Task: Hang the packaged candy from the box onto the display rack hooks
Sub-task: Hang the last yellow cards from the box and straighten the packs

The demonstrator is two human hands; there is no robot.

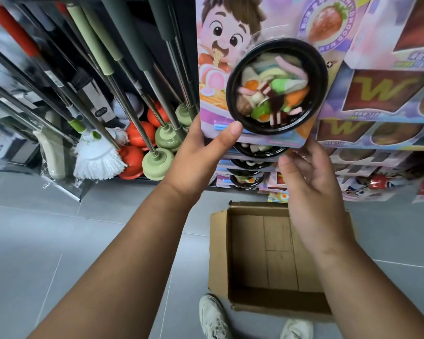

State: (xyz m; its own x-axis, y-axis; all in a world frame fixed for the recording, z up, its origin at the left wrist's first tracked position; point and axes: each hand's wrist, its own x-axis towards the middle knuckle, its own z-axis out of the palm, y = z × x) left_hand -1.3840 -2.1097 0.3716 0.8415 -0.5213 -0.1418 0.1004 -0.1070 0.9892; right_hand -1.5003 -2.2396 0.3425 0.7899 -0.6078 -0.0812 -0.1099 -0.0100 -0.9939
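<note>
Cardboard box (218,253) on the floor looks empty, so I'd judge this is the last pack. Left hand (201,152) grips the lower-left corner of the candy pack (277,86), thumb on the front, forearm raised; right hand (311,182) is loose and holds nothing, fingers relaxed just under the pack's bottom-right edge. The pack sits against the rack above a column of identical hung packs (252,165); its top and the hook are out of frame, so can't confirm it's seated.
</note>
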